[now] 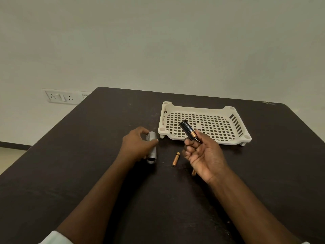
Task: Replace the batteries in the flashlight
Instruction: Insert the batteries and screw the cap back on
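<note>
Dark brown wood-grain table (88, 173) fills the lower part of the head view, with a pale wall behind it and a white socket plate (60, 96) at the left. Left hand (135, 145) rests on the table with its fingers curled over a silver flashlight body (152, 148), which lies on its side; the near open end of the tube faces the viewer and the far end shows between thumb and fingertips. Right hand (202, 152) is raised above the table, palm turned toward the viewer, its thumb and curled fingers closed on the lower end of a black battery holder (188, 130) that points up and to the left. One black-and-copper battery is seated in the holder, copper end nearest the fingers. A loose battery (176, 159) lies on the table between the two hands, near the flashlight body but not touching it. A second loose battery (193, 172) is partly hidden beneath the right hand, only its copper end showing. Behind the right hand stands a cream perforated tray (226, 110) on short feet, with nothing visible inside it. White sleeve edges appear at both lower corners.
</note>
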